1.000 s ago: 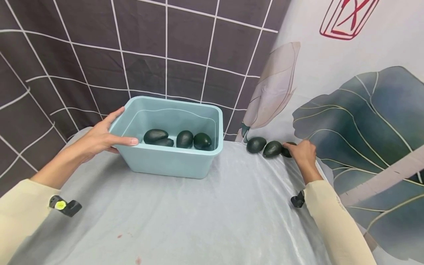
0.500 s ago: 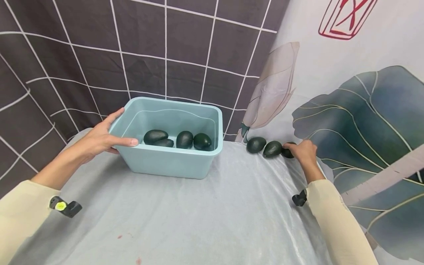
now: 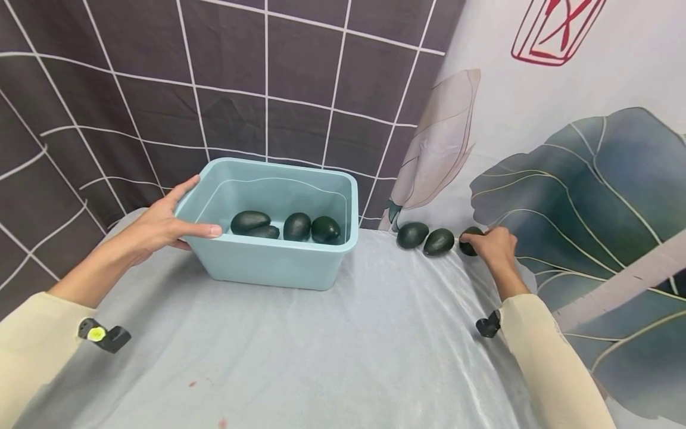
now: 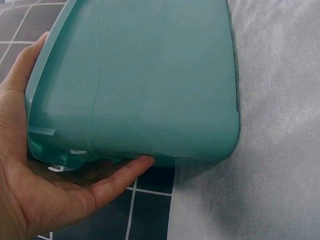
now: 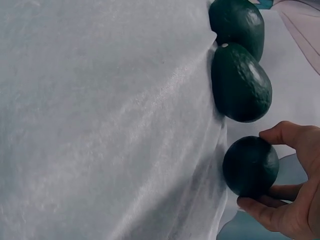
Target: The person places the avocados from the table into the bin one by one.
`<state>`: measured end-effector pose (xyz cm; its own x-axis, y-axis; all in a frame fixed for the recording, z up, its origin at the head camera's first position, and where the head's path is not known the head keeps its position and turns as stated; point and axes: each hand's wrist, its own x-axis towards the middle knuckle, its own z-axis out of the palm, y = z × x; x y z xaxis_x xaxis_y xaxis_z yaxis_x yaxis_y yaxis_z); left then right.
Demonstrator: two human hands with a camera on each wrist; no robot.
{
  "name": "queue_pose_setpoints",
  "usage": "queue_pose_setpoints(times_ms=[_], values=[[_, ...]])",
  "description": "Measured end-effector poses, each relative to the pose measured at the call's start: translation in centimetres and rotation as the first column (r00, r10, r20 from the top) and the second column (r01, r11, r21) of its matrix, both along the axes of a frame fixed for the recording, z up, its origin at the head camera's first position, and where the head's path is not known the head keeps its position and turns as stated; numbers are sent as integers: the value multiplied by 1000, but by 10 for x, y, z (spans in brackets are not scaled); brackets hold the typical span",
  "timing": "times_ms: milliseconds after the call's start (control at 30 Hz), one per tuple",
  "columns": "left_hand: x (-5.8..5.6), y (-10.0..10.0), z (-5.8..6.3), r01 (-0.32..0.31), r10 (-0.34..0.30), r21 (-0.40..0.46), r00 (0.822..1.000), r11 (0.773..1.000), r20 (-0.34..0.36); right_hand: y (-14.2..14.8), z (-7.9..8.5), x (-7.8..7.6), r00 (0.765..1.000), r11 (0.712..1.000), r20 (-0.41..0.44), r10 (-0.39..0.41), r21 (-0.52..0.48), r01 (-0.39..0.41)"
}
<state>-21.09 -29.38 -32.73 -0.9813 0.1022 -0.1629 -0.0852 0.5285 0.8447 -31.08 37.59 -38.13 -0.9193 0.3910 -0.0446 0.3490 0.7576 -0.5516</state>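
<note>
A light blue plastic tub [image 3: 268, 265] stands on the cloth in the head view, with several dark green avocados [image 3: 250, 221] on its floor. My left hand [image 3: 161, 225] holds the tub's left end, thumb along the front rim; the left wrist view shows its fingers spread against the tub wall [image 4: 160, 90]. At the right, my right hand [image 3: 497, 245] pinches an avocado [image 5: 250, 166] between thumb and fingertips. Two more avocados lie side by side to its left, one nearer [image 5: 242, 82] and one farther [image 5: 237, 25], with a small gap beside the pinched one.
Grey cloth [image 3: 300, 357] covers the table. Behind the tub hangs a dark curtain [image 3: 225, 119] with white grid lines. A leaf-printed white curtain [image 3: 579, 173] rises at the right, close behind the avocados and my right hand.
My right hand has shifted slightly to the right with the pinched avocado, opening a gap from its neighbour. My left hand and the tub stay in place.
</note>
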Motion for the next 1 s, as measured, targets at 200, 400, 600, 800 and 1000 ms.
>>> queue_pose_setpoints(times_ms=[200,400,600,800,1000], values=[[-1,-1,-2,1,-1,-2,1000,1000,-2,-1,8,3,1000,1000,-13,6,-1,-6],[0,-3,-4,1,-1,2,1000,1000,-4,-7,16,8,999,999,-42,34,3,-34],[0,-3,-4,-2,2,1,1000,1000,-5,-15,24,13,994,998,-85,66,28,-64],[-1,-2,-3,0,0,-2,1000,1000,-4,-23,31,16,983,991,-137,119,69,-110],[-1,-3,-3,1,-1,-5,1000,1000,0,-37,37,20,972,986,-172,161,76,-150]])
